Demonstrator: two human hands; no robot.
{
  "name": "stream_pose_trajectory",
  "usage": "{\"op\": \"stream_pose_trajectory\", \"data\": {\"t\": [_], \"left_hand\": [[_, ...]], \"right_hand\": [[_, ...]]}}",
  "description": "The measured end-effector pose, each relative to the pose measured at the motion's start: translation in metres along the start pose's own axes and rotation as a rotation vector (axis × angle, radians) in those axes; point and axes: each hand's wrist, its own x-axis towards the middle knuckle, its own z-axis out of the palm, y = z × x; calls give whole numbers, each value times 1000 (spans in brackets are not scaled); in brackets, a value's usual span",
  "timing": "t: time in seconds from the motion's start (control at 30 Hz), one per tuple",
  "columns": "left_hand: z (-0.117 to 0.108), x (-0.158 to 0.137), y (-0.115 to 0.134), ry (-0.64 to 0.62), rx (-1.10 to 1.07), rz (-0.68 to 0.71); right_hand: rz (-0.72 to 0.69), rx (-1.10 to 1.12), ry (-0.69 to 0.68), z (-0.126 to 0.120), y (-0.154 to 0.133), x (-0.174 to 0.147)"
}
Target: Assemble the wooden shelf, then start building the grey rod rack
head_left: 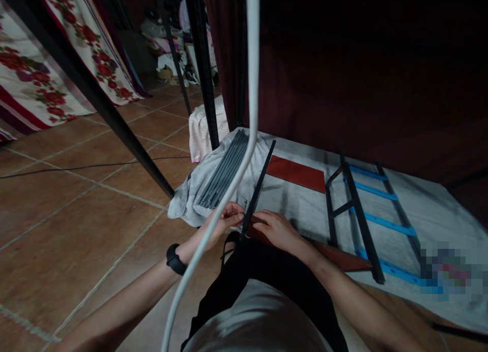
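Observation:
A slim black bar (260,182) lies slantwise on the grey cloth (297,210), its near end by my lap. My left hand (229,219), with a dark band on its wrist, pinches at the bar's left side; whatever is between its fingertips is too small to name. From the other side, the fingers of my right hand (276,231) bend against the same bar. A reddish-brown board (339,256) runs partly under my right hand and forearm. Farther back, a second reddish-brown board (296,172) lies flat, its left end close to the bar.
Several grey rods (224,171) lie bundled on the cloth at left. A black frame (360,215) with blue crosspieces (389,224) rests at right. A white cable (252,88) hangs across my view. Black posts (206,72) stand before a dark curtain (343,88); tiled floor (95,215) is at left.

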Motion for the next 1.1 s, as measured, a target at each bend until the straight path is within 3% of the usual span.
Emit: {"op": "stream_pose_trajectory", "data": {"t": [0.3,0.63,0.87,1.1], "left_hand": [[4,9,-8,35,-6,-15],[2,18,-27,8,-151,118],[5,12,-19,-35,-241,95],[10,16,-29,32,-188,214]], "right_hand": [[-25,7,-24,-4,-1,-4],[31,64,-29,-1,7,-1],[62,32,-47,-5,5,-2],[93,64,-20,-3,4,-4]]}}
